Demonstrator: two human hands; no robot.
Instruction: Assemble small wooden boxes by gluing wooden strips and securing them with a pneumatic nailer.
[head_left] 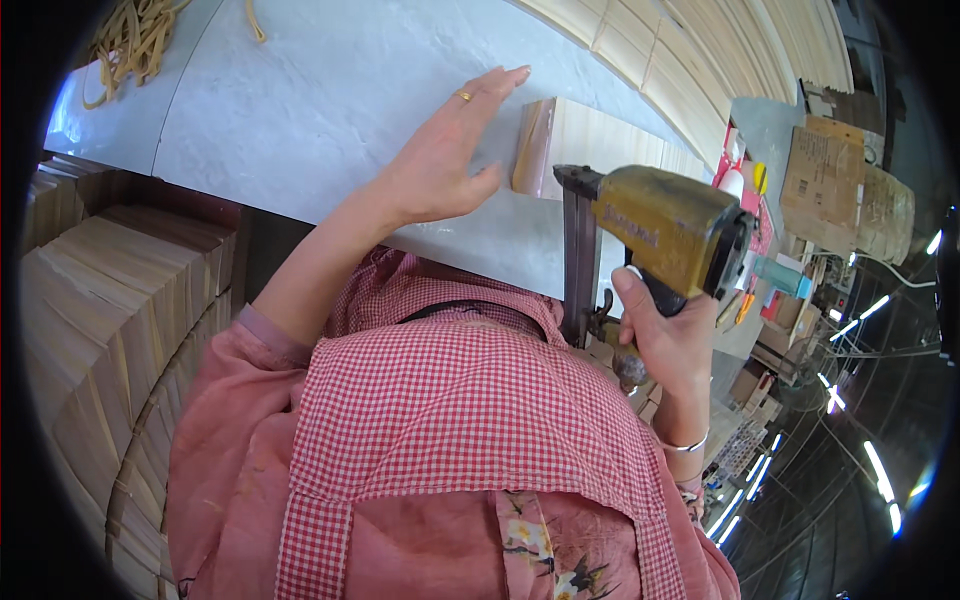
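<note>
My right hand [665,335] is wrapped round the handle of a yellow and black pneumatic staple gun [665,215], held up in front of the table's near edge. Its dark nose points left, and a long dark magazine hangs down from it. On the table lies a pale wooden block or stack of boards [595,140], just beyond the gun's nose. My left hand [450,150] hovers over the table to the left of that wood, fingers stretched out and thumb apart, holding nothing. A gold ring is on one of its fingers.
The grey marbled table [290,110] spans the front. Tan elastic bands [135,45] lie at its far left. Long thin wooden strips [660,60] line the far side. Stacked wooden pieces [110,270] stand at lower left. Cardboard boxes [830,180] are at right.
</note>
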